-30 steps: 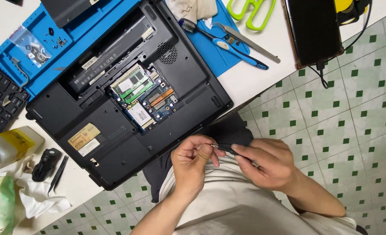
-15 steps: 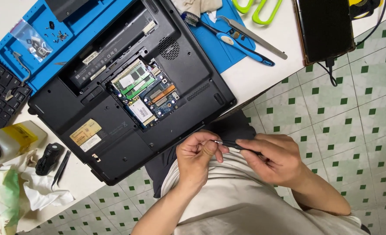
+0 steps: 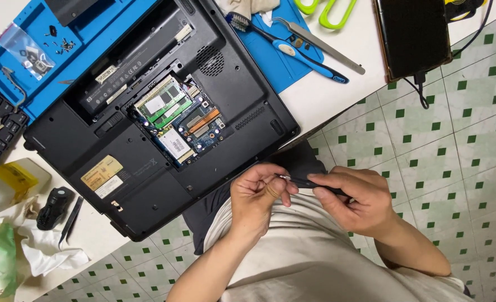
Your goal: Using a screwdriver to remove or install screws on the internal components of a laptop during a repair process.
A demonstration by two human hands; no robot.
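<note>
- right hand fingers clamped on a slim black screwdriver-like tool, held just off the near edge of the black upturned laptop base, over the person's lap.
- tool's long axis runs roughly level, tip pointing toward the left hand; handle end hidden in the right palm.
- left hand fingers pinched together at the small metal tip; cannot tell if a screw or bit sits between them.
- both hands meet at the tool; left hand is nearer the laptop base, right hand further out over the green-and-white tiled floor.
- open bay with green circuit boards lies up and left of the hands, well apart.
- blue-handled brush and metal tweezers lie on the blue mat beyond the laptop base, on the white surface.
- versus the earlier frame: hands keep the same grip and the same place by the laptop base; only the view has shifted slightly.
</note>
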